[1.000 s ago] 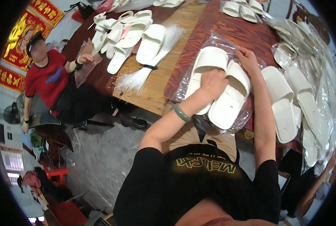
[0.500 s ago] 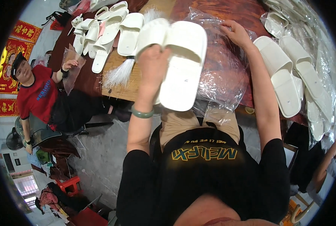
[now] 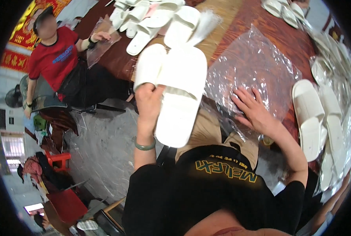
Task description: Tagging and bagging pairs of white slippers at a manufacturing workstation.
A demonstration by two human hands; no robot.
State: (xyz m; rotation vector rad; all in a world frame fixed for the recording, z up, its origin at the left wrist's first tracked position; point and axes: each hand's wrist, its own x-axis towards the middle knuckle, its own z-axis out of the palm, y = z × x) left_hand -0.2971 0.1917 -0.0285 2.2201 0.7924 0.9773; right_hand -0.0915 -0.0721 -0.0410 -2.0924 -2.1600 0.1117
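A pair of white slide slippers is in my left hand (image 3: 148, 103), whose fingers are closed round them near the straps. The front slipper (image 3: 176, 118) shows its pale footbed, and the other slipper (image 3: 150, 65) sits partly behind it on the left. My right hand (image 3: 256, 111) rests with spread fingers on the near part of a clear plastic bag (image 3: 248, 59). That bag lies spread on the reddish-brown table (image 3: 279, 19), its near edge crumpled by my lap.
Loose white slippers (image 3: 144, 33) cluster at the far left, beside a bundle of white bristle-like strands (image 3: 207, 27). Slippers in clear bags (image 3: 331, 102) pile along the right edge, with an unbagged slipper (image 3: 308, 118) nearby. A person in a red shirt (image 3: 63, 51) holds a clear bag at left.
My right hand has come from the bag's far side to its near part, and the bag lies flatter. My left hand still holds the slippers. The whole view has shifted.
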